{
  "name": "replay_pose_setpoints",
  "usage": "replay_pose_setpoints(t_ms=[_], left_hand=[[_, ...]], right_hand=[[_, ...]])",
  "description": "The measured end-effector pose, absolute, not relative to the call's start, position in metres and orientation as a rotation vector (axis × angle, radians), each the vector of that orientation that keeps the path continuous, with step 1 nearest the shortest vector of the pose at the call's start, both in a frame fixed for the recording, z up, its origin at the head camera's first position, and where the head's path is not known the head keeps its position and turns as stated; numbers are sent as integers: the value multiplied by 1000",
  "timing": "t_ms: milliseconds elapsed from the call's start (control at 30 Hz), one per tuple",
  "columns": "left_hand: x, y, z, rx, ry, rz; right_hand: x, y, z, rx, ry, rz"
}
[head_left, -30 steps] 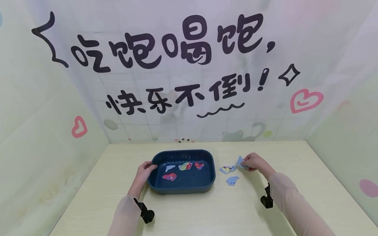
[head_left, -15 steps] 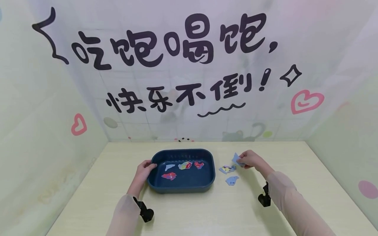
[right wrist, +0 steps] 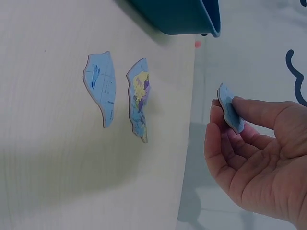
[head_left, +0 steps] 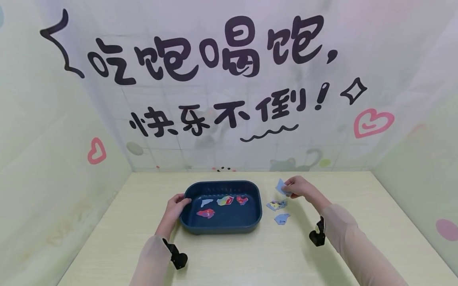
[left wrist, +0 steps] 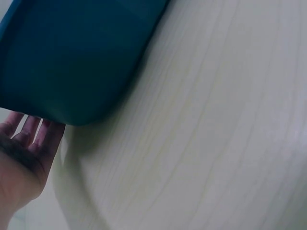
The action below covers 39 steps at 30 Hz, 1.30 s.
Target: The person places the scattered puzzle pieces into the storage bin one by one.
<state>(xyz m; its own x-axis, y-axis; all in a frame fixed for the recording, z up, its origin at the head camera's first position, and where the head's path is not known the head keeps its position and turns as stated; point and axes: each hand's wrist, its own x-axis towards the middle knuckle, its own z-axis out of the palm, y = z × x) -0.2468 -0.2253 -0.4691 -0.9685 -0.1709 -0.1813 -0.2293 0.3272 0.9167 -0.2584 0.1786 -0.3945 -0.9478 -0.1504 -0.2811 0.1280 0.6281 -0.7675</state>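
Observation:
My right hand pinches a light blue map puzzle piece between thumb and fingers, raised above the table. In the right wrist view this held piece is tilted, seen nearly edge-on. Below it on the table lie a blue piece with yellow and purple patches and a plain blue piece. At its left end, my left hand grips the dark blue tray, thumb at the rim and fingers against the outer wall. Inside the tray are several pieces, among them a red one.
The pale wooden table runs back to a printed fabric wall with black lettering. Side walls stand at left and right. A small black camera sits on the right wrist, another on the left.
My right hand has lifted the blue puzzle piece and carried it up and left, toward the tray. My left hand stays at the tray's left end.

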Motion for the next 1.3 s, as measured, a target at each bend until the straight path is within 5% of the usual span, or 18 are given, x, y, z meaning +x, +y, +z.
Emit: replay_pose_setpoints(t_ms=[1300], left_hand=[[-247,-225,-469,-390,2516,1746]], right_hand=[[-266,126,-369,-100,2522,-1225]])
